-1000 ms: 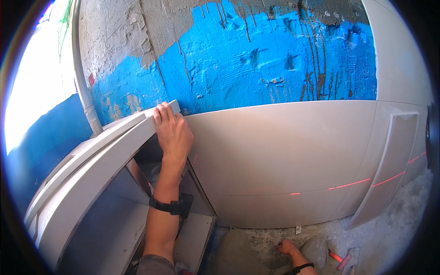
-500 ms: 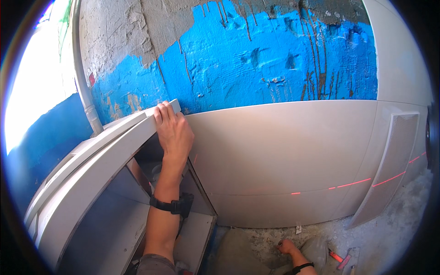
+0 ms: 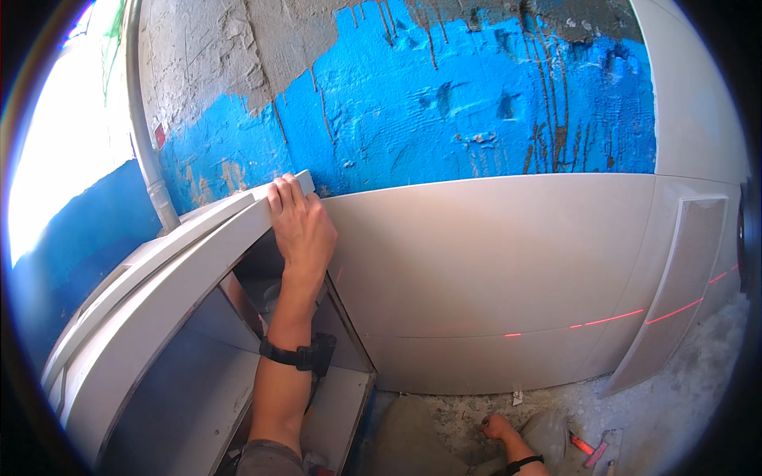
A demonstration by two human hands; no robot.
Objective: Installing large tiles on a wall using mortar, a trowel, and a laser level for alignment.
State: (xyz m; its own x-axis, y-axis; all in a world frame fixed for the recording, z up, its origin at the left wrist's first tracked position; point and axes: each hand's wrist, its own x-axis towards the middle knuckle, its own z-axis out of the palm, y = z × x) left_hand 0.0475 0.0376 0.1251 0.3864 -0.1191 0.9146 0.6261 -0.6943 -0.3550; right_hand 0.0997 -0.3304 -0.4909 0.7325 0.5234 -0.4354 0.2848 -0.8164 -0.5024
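Note:
My left hand [image 3: 302,226] reaches up over the front edge of the white countertop [image 3: 171,297], near its end at the wall. Its fingers are hooked over the top edge. Below it is an open-fronted cabinet [image 3: 210,373] with grey panels, partly covered by my forearm. My right hand [image 3: 498,428] hangs low above the floor, between my knees, with its fingers curled in; whatever they may hold is too small to make out. Large pale tiles [image 3: 492,262] cover the lower wall in front of me.
Above the tiles the wall is coated blue [image 3: 444,111]. A loose tile strip [image 3: 671,293] leans at the right. A red laser line crosses the tiles. Red-handled tools [image 3: 587,451] lie on the dusty floor [image 3: 667,397]. A white pipe [image 3: 147,151] rises at the left.

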